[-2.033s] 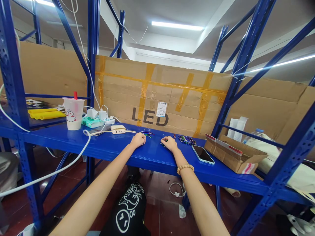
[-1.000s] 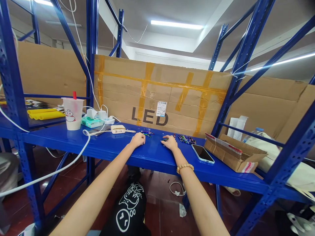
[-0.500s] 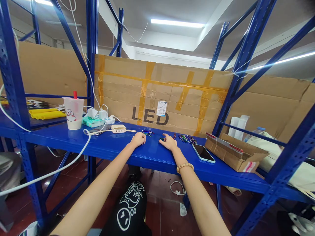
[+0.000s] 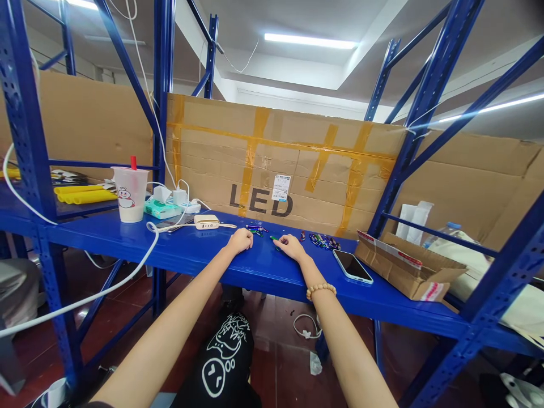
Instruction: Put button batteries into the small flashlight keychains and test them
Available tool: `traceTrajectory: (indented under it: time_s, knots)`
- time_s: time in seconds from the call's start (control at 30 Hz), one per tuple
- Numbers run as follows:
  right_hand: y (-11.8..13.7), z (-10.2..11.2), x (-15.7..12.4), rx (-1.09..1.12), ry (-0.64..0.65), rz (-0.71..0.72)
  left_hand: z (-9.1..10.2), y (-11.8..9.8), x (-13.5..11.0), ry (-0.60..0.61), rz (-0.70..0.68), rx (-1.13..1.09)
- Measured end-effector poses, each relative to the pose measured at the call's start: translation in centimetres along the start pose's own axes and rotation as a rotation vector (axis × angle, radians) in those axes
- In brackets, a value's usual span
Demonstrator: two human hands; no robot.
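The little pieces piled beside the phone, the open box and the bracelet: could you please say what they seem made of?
Little pieces: perhaps metal or glossy plastic, from coloured glints; too small to settle. Open box: brown matte cardboard, folded flaps. Bracelet: perhaps wood, from satin tan beads.

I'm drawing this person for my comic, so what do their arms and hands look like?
The left grip and right grip are ordinary hands without gloves. Both forearms are uncovered. A bracelet of round, light tan beads circles the right wrist. A bit of dark edge shows low by the left arm, too little to tell whether it's a sleeve.
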State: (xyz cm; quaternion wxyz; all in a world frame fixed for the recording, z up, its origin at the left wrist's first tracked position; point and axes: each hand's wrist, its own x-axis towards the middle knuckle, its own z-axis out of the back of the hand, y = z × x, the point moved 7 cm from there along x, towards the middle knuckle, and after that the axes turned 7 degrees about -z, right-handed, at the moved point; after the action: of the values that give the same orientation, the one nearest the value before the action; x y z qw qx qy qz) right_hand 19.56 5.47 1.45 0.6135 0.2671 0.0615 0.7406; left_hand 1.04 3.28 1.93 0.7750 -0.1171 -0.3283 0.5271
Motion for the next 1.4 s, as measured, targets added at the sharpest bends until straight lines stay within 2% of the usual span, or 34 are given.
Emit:
traceTrajectory:
  time_s: [0.37, 0.53, 0.83, 1.07, 1.4]
  knots:
    - [-1.6, -0.5, 1.0, 0.068, -0.015, -0.076, -0.1, 0.0, -0.1, 0.027, 0.033, 0.003]
    - [-0.7, -0.6, 0.9, 0.074, 0.008, 0.029, -0.1, -0.3, -0.2, 0.043, 0.058, 0.006]
    - [3.0, 0.1, 0.0, 0.188, -0.067, 0.298, -0.1, -0.4, -0.4, 0.013, 0.062, -0.027]
    - [3.3, 0.1, 0.1, 0.280, -0.129, 0.328, -0.5, -0.2, 0.0, 0.038, 0.050, -0.022]
    - [3.4, 0.2, -0.1, 0.306, -0.120, 0.322, -0.4, -0.5, 0.1, 0.016, -0.050, 0.043]
